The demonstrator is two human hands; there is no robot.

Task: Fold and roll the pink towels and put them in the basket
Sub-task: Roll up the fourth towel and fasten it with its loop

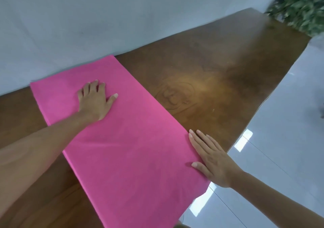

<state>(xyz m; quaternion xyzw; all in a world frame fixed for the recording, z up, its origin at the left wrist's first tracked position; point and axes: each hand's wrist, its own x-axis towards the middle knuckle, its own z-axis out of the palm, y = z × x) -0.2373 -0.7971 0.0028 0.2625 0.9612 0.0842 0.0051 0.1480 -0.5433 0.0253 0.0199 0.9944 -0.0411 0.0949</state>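
Note:
A pink towel (133, 150) lies flat as a long folded rectangle on the wooden table (210, 66), running from the far left toward the near edge, where its end hangs slightly over. My left hand (95, 101) presses flat on the far part of the towel, fingers spread. My right hand (213, 159) lies flat along the towel's right edge near the table's rim, fingers straight, thumb on the cloth. No basket is in view.
A white wall (87, 17) runs along the table's far side. A green leafy plant (301, 5) stands at the top right corner. Glossy white floor tiles (280, 140) lie beyond the table's right edge.

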